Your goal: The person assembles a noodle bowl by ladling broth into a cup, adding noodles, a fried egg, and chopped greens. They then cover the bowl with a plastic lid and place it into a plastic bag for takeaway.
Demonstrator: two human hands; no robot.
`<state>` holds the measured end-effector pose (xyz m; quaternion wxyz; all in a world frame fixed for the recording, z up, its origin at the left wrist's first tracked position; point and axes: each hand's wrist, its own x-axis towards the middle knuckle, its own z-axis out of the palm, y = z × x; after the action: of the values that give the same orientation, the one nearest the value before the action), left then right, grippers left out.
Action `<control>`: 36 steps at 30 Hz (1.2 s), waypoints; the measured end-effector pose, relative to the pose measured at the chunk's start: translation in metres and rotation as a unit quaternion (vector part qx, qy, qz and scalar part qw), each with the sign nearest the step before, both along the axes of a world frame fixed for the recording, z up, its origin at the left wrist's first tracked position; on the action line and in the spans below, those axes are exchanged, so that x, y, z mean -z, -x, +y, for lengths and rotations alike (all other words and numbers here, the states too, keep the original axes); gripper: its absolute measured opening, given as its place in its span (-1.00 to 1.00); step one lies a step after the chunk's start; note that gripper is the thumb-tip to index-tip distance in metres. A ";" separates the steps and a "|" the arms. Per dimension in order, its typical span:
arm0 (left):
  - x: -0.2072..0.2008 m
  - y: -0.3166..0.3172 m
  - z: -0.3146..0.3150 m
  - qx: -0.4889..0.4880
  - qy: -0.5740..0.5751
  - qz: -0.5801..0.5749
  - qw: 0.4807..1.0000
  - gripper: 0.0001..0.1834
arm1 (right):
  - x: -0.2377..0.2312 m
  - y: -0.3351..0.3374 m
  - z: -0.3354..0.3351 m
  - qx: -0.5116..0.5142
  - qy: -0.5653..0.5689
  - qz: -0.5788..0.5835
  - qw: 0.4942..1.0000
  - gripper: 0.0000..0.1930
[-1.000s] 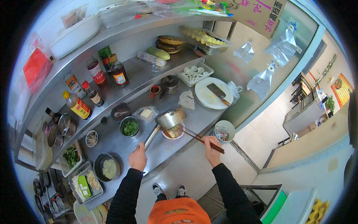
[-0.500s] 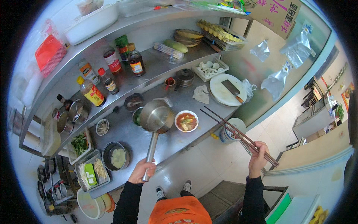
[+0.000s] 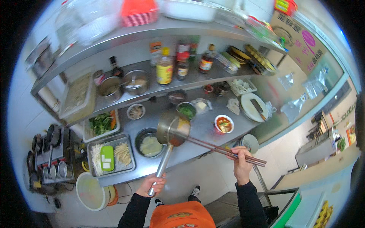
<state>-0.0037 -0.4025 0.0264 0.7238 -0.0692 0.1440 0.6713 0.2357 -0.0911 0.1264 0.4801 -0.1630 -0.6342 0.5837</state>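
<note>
My left hand [image 3: 154, 184] is closed round the steel handle of a saucepan [image 3: 164, 131], which is tilted above the counter's front part. Long dark chopsticks [image 3: 224, 150] are gripped in my right hand [image 3: 242, 164], and their tips reach to the pan's mouth. Just left of the pan stands a round metal pot [image 3: 150, 145] with pale slices in it. Behind the pan sits a bowl of chopped greens [image 3: 186, 110]. To the right, a white bowl [image 3: 224, 124] holds red soup with pale chunks and bits of green. The inside of the saucepan is mostly hidden.
A tray [image 3: 131, 167] of mushrooms and a basket of leafy greens [image 3: 102, 123] lie at the counter's left. Sauce bottles [image 3: 164, 68] line the shelf above. At the right rests a white cutting board [image 3: 249, 104] with a cleaver. A bucket [image 3: 91, 192] stands on the floor.
My view has swung left. The saucepan has moved left from beside the soup bowl toward the pot of slices and tilted. The chopsticks have come left, their tips now at the pan.
</note>
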 end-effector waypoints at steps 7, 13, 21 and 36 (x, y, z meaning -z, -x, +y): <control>-0.012 0.029 -0.128 -0.060 0.078 0.093 0.991 -0.76 | -0.004 0.038 -0.051 0.087 0.207 0.161 0.961 -0.68; -0.033 0.032 -0.221 -0.115 0.160 0.131 0.971 -0.74 | 0.079 0.120 -0.078 0.157 -0.457 -0.184 0.856 -0.87; -0.056 0.002 -0.244 -0.189 0.147 0.059 0.969 -0.70 | 0.218 0.257 -0.130 -0.178 -0.533 -0.284 0.777 -0.79; -0.066 0.109 -0.106 0.105 0.084 0.151 0.979 -0.62 | 0.181 0.159 -0.185 -0.003 -0.387 -0.388 0.836 -0.48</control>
<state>-0.1130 -0.5090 0.0923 0.7519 -0.0119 0.3141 0.5796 0.0767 -0.2762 -0.0544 0.2165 -0.1755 -0.9431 0.1811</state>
